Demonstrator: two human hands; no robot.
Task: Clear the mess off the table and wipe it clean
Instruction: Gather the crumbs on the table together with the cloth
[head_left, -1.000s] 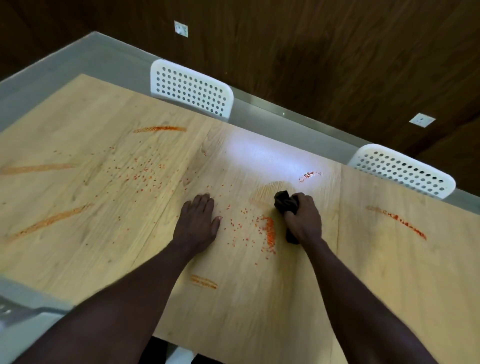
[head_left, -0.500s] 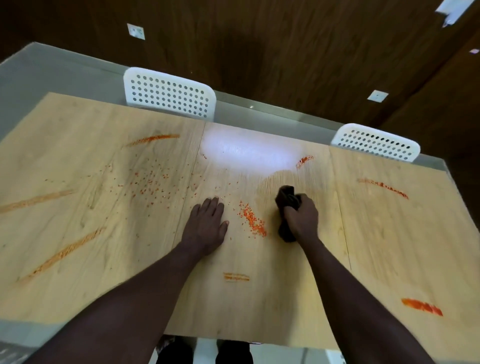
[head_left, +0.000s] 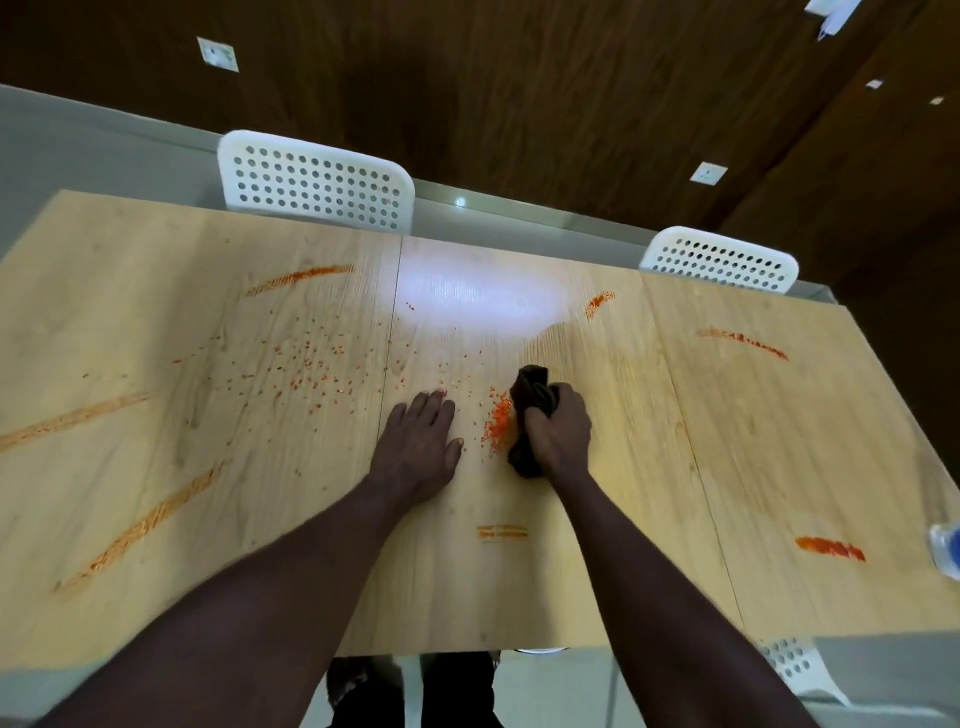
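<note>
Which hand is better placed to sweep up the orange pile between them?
Right. The right hand grips the dark cloth against the orange pile; the left hand lies flat on the table, holding nothing.

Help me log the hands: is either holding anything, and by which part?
The right hand grips the dark cloth round its bunched middle, ends poking out. The left hand holds nothing; it lies flat on the table.

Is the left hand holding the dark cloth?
No, the right hand grips the crumpled dark cloth, while the left hand lies flat on the light wooden table.
</note>
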